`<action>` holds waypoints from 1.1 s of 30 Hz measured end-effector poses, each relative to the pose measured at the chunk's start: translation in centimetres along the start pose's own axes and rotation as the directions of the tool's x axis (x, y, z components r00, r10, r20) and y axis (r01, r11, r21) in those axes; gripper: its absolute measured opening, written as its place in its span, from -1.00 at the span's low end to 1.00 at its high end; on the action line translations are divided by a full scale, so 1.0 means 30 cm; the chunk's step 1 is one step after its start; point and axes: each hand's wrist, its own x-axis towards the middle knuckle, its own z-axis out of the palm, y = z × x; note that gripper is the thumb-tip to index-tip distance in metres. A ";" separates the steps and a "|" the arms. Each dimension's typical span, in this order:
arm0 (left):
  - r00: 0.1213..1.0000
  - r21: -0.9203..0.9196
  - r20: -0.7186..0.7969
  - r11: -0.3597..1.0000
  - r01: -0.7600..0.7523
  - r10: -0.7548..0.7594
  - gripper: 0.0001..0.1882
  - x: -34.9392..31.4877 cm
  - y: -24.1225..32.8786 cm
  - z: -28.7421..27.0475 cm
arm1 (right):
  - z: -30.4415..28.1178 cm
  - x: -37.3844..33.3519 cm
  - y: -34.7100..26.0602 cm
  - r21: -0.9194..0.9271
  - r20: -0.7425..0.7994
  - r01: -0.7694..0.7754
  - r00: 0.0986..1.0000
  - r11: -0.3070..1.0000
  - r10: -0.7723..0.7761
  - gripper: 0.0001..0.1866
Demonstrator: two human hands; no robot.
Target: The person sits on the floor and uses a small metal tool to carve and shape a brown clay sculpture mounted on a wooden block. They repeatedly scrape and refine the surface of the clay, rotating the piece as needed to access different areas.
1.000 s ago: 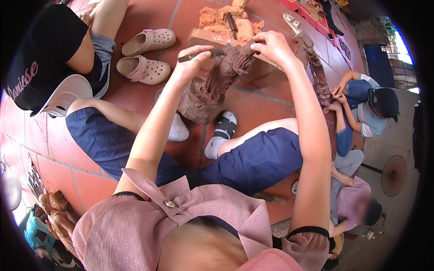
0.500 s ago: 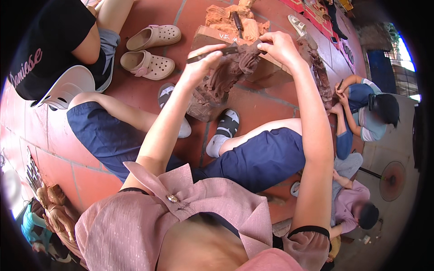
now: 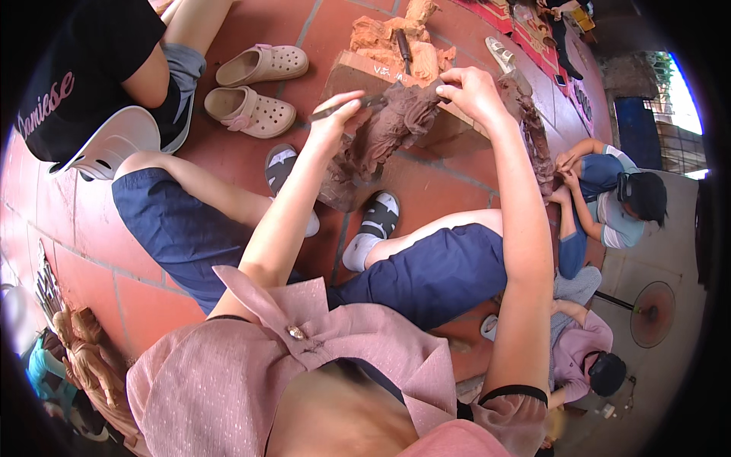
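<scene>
A dark brown carved figure (image 3: 392, 129) with a rough, folded surface leans tilted in front of me, its lower end by my feet. My left hand (image 3: 335, 118) is closed around a slim dark tool (image 3: 369, 102), whose far end lies against the figure's upper part. At the figure's top end, the thumb and fingers of my right hand (image 3: 468, 93) pinch its edge. Behind it stands a wooden block (image 3: 354, 72). On that block lie a lighter orange carving (image 3: 373, 38) and a dark-handled tool (image 3: 403, 49).
Beige clogs (image 3: 263, 63) rest on the red tiles at the left, beside a seated person in a white cap (image 3: 118, 145). Another long brown carving (image 3: 533, 126) lies to the right, near a person at work (image 3: 609, 190). A fan (image 3: 652, 314) stands farther right.
The tool in my left hand has shifted slightly left and down along the figure. My right hand stays at its top end. The whole view has turned a little.
</scene>
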 end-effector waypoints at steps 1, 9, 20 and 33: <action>1.000 -0.025 0.002 1.000 -0.012 0.012 -0.70 -0.015 -0.007 -0.009 | 0.003 0.004 0.003 -0.022 0.005 0.012 1.000 1.000 -0.011 -0.71; 0.999 0.031 -0.038 1.000 0.000 0.001 -0.72 -0.007 -0.018 0.005 | -0.014 0.000 -0.018 -0.005 0.039 -0.014 0.999 1.000 0.015 -0.67; 0.996 0.165 -0.024 0.983 -0.079 0.084 -0.90 -0.014 0.008 0.032 | 0.003 0.009 0.010 0.001 -0.032 0.018 0.999 1.000 -0.018 -0.77; 0.934 0.519 0.149 0.778 -0.354 0.326 -0.89 -0.092 0.032 0.119 | -0.004 0.017 0.012 -0.068 0.051 0.014 0.999 0.998 -0.011 -0.68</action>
